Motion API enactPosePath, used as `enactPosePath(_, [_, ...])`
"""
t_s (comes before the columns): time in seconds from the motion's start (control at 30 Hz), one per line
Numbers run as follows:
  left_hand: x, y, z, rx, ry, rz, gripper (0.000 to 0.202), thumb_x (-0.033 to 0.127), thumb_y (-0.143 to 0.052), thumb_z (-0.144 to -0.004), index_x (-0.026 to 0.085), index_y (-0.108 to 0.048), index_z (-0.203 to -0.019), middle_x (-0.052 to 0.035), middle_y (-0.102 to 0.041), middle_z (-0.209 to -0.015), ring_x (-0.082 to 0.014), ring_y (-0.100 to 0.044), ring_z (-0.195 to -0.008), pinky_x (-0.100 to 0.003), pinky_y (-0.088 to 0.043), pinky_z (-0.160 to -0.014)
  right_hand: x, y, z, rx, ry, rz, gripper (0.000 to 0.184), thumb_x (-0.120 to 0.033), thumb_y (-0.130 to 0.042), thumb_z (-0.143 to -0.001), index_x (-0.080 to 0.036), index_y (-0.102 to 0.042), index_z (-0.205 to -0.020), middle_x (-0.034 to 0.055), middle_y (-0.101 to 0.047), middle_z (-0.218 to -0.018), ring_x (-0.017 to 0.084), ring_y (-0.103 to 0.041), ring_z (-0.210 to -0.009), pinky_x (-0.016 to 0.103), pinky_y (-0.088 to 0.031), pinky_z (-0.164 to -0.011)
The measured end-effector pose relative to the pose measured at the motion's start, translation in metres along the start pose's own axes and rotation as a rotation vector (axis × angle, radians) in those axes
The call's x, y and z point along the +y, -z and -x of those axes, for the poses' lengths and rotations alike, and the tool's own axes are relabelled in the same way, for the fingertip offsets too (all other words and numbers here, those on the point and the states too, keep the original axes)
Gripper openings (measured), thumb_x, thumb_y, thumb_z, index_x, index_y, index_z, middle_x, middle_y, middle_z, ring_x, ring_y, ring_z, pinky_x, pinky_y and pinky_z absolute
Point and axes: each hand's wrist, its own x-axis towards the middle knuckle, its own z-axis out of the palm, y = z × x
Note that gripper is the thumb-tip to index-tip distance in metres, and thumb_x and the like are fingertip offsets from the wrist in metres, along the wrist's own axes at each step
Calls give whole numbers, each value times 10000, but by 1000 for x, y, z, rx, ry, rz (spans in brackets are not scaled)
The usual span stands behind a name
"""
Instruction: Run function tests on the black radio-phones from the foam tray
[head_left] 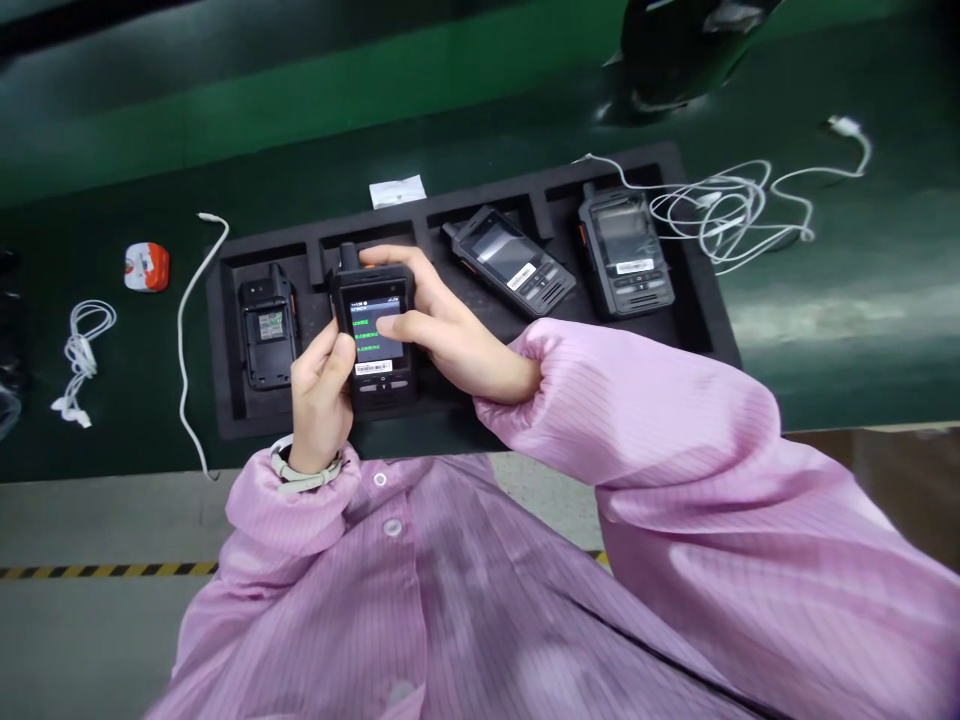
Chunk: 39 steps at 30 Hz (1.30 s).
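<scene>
A black handheld two-way radio (379, 340) with a lit screen is held up over the tray. My left hand (322, 390) grips its left side, thumb along the edge by the screen. My right hand (442, 330) wraps its upper right side, with the thumb over the screen's green text lines. Below and around it lies a black foam tray (330, 425) with compartments. At its left sits a radio with its back up and battery bay open (268, 330). Two more radios, a tilted one (514, 262) and an upright one (626, 250), lie face up to the right with dark screens.
A coiled white cable (727, 210) lies across the tray's right end. Another white cable (182, 340) runs along the left side, beside a bundled cable (82, 350) and an orange-and-white object (146, 267). A white paper slip (397, 191) and a dark object (679, 50) are behind the tray.
</scene>
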Motion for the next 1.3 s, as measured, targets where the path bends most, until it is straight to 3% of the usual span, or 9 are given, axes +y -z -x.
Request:
enactPosePath(0.17, [-1,0,-1,-28,-27,-3,320,423,-757,-889,193,-808,-1106,-78,-805,-1101,-311,-655,-1307,-401,-530,-1128,0,1,0,-11,34,50,590,-250,-635,-800,-239,-384,-1334,43,-528,-1294,214,-566,-1220,411,-466,-1145])
enactPosePath(0.37, [-2,1,-1,-30,-35,-25,347,435,-738,-903,208,-795,-1159,-67,-809,-1079,-303,-681,-1266,-417,-549,-1103,6,2,-1,3,-5,-10,508,-360,-504,-901,-247,-399,-1386,32,-557,-1313,234,-574,-1240,451,-483,-1131])
enactPosePath(0.53, [-2,-1,0,-35,-53,-46,364,446,-738,-898,207,-797,-1167,-71,-806,-1085,-330,-647,-1313,-434,-559,-1089,3,0,2,62,66,70,559,-317,-517,-875,-251,-368,-1409,40,-515,-1382,246,-538,-1310,451,-486,-1129])
enactPosePath(0.7, [-4,-1,1,-60,-92,-55,363,428,-739,-899,223,-791,-1195,-67,-795,-1149,-321,-677,-1270,-439,-554,-1096,-5,-9,4,128,91,224,472,-251,-562,-861,-259,-404,-1307,39,-498,-1371,245,-510,-1350,446,-428,-1191])
enactPosePath(0.9, [-8,2,0,-2,-56,-70,421,448,-808,-833,174,-805,-1152,-93,-798,-1070,-338,-705,-1215,-424,-546,-1096,-7,-15,3,206,46,244,370,-296,-580,-907,-262,-398,-1227,38,-490,-1345,261,-475,-1404,449,-439,-1185])
enactPosePath(1.07, [-6,1,1,-71,-133,-76,362,420,-730,-908,219,-789,-1204,-70,-784,-1184,-326,-653,-1308,-449,-513,-1144,-4,-12,4,138,75,234,469,-265,-614,-888,-260,-381,-1295,48,-465,-1403,244,-475,-1408,428,-426,-1211])
enactPosePath(1.3, [-3,1,1,-50,-89,-25,324,436,-757,-880,191,-817,-1083,-82,-799,-1061,-357,-607,-1359,-488,-509,-1150,-4,-7,4,33,126,194,701,-207,-725,-807,-253,-356,-1401,82,-430,-1480,260,-514,-1351,433,-500,-1150])
